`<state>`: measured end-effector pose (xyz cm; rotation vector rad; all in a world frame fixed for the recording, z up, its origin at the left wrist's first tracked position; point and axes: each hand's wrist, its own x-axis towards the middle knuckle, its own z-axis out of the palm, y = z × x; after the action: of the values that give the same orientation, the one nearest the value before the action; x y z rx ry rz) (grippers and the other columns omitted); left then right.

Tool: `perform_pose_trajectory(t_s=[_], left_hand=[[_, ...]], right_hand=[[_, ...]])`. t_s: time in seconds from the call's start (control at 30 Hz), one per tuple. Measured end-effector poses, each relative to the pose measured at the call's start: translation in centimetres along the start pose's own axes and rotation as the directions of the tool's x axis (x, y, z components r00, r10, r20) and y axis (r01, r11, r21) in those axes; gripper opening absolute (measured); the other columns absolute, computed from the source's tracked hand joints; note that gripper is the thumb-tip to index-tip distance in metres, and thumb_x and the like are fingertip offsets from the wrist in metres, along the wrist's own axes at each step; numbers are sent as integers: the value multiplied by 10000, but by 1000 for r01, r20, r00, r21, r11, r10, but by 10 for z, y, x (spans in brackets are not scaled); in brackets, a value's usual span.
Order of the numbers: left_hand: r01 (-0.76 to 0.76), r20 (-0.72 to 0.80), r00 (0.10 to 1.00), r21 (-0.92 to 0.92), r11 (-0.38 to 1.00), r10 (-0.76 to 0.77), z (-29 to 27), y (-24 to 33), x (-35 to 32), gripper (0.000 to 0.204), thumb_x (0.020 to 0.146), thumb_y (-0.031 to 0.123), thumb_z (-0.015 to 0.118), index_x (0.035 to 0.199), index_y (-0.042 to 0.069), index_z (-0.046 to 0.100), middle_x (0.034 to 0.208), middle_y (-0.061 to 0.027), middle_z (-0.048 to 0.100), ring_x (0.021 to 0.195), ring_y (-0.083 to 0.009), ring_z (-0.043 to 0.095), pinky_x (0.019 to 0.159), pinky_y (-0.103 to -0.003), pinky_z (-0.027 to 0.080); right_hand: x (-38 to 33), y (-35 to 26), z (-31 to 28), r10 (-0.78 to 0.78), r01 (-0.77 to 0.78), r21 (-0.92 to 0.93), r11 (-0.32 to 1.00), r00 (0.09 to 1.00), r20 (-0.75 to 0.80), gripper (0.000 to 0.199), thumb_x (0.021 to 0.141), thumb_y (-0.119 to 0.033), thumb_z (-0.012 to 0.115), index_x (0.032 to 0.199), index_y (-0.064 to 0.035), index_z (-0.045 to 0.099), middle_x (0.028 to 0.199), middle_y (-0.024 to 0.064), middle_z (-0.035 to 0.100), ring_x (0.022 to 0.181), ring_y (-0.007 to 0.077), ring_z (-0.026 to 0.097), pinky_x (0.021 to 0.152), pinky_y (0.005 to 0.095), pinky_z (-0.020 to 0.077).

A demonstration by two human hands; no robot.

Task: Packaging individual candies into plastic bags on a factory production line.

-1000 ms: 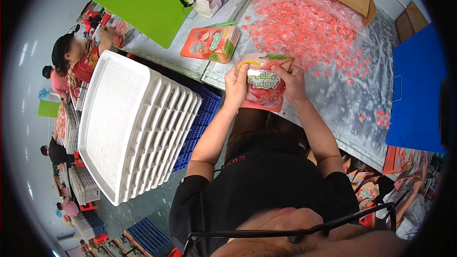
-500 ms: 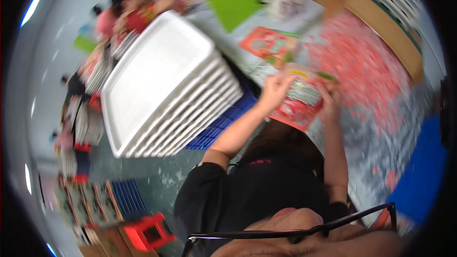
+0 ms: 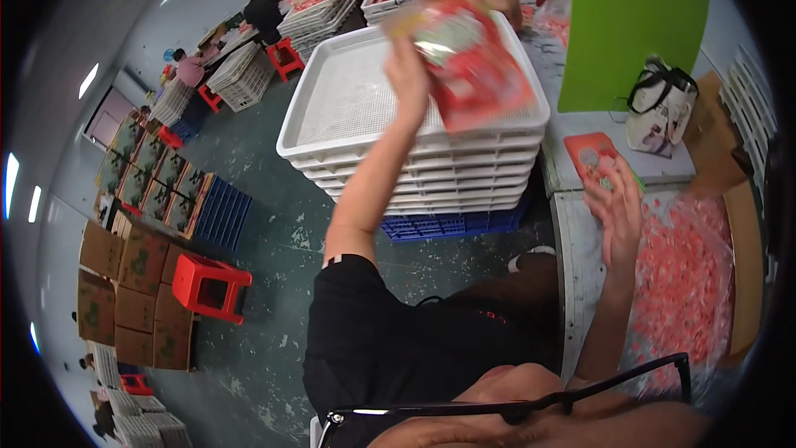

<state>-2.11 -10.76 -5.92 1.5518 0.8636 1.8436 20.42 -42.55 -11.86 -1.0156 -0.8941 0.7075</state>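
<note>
My left hand (image 3: pixel 408 83) grips a red-and-clear printed pouch (image 3: pixel 474 66) by its edge, above a stack of white plastic trays (image 3: pixel 348 108). The pouch is smeared by motion, and red pieces show through it. It covers the right part of the top tray, whose visible mesh floor is bare. My right hand (image 3: pixel 613 203) has its fingers apart over the worktable, with nothing held. Just beyond those fingers lies a second orange-red pouch (image 3: pixel 593 153), partly covered by them. Beside the right forearm, many small wrapped red pieces (image 3: pixel 684 282) are heaped on clear plastic.
The tray stack stands on a blue pallet (image 3: pixel 456 224). A green divider (image 3: pixel 634 33) and a white tote bag (image 3: pixel 661 108) are behind the worktable. Cartons (image 3: pixel 137 299), a red stool (image 3: pixel 211 286) and a blue pallet stack (image 3: pixel 222 211) stand left. Other people sit farther back.
I have turned toward the tray stack. My left hand has carried the pouch from the worktable to over the top tray. My right hand has let go of it and stays near the table.
</note>
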Motion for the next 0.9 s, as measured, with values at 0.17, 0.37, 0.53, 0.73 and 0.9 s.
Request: perform_pose_trajectory(t_s=[0.17,0.37,0.53,0.73,0.9], left_hand=[[-110,-419,887,212,971,192,-102,-120,174,371,1002,296,491,1029,-28,670,842,-189,686,751,-299,648,713,-421,491],[287,-508,862,491,823,3,-170,-206,245,340,918,320,534,1004,35,699,929,-208,699,920,-388,662,851,-458,494],[333,-553,830,387,860,-73,-174,-223,239,627,815,197,694,1359,50,420,1216,-232,586,1084,-377,608,905,-446,490],[259,-294,955,887,382,35,-153,-273,230,915,835,337,703,1538,106,164,1537,-321,141,1378,-474,301,1040,-482,426],[-52,-58,967,908,-416,-247,-171,-313,237,623,973,465,421,1525,218,272,1562,-272,202,1427,-530,145,1009,-764,240]], right_hand=[[-29,47,-46,255,-263,-62,963,960,-116,356,994,-243,555,1244,9,564,1069,126,667,883,195,669,789,314,551],[-92,92,-102,488,-495,64,866,813,-317,335,999,-278,559,1209,-18,579,1018,91,670,816,169,662,727,310,554],[-133,107,-124,521,-521,153,840,692,-500,382,979,-315,594,1222,-21,568,998,81,667,829,165,661,709,298,549],[-151,113,-117,528,-478,253,841,624,-576,394,960,-315,625,1216,-21,569,993,80,668,836,162,656,708,294,539],[-138,108,-99,514,-505,205,839,610,-603,247,977,-203,583,1114,-4,635,931,71,676,799,149,638,697,286,513]])
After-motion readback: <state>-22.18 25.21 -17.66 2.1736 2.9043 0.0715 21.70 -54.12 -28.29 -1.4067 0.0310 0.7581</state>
